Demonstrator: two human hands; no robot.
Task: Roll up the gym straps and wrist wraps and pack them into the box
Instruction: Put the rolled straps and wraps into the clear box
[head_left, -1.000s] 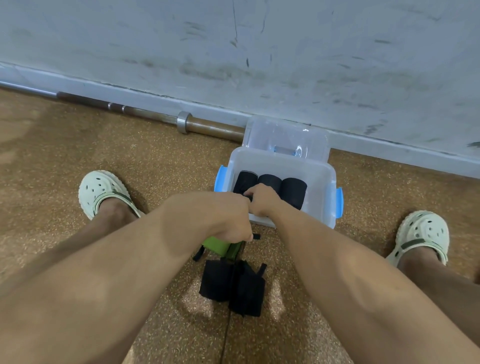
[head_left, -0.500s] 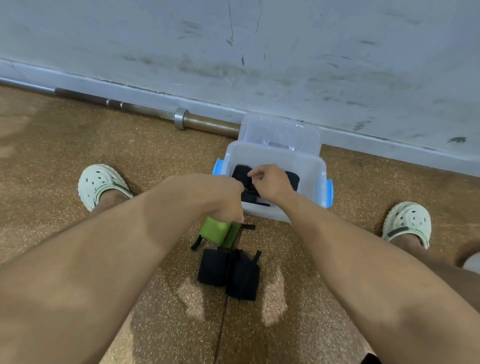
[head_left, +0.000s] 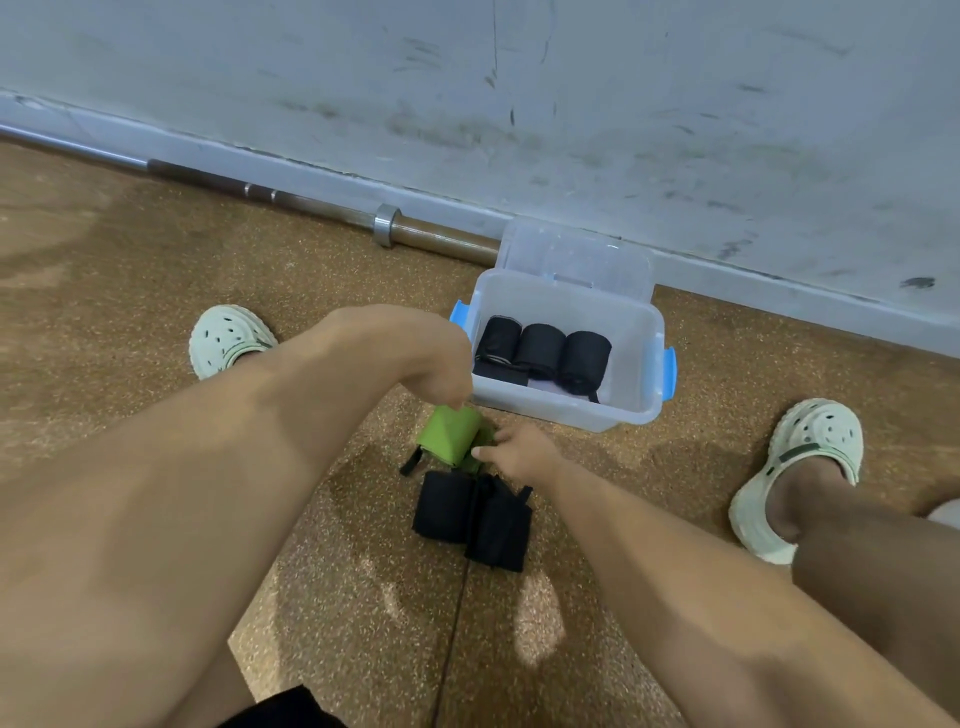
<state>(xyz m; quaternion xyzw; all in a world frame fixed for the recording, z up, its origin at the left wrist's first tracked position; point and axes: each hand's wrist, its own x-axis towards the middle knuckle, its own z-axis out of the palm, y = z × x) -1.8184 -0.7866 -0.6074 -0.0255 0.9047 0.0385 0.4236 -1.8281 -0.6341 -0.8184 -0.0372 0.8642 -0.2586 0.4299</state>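
Note:
A clear plastic box (head_left: 631, 410) with blue latches stands on the floor near the wall. Three black rolled wraps (head_left: 543, 351) lie side by side inside it. In front of the box a green strap (head_left: 449, 434) lies on the floor. My left hand (head_left: 431, 358) holds its top edge with curled fingers. My right hand (head_left: 519, 452) touches the green strap's right side; I cannot tell whether its fingers grip it. Two black wraps (head_left: 472, 514) lie flat just below the green one.
The box's clear lid (head_left: 576, 254) leans against the wall behind it. A barbell (head_left: 322, 208) lies along the wall's base at the left. My feet in pale green clogs (head_left: 228, 335) (head_left: 800, 467) stand either side of the work area on brown speckled flooring.
My right hand left the box, where the third black roll now lies, and came down to the green strap. My left hand stayed on the green strap.

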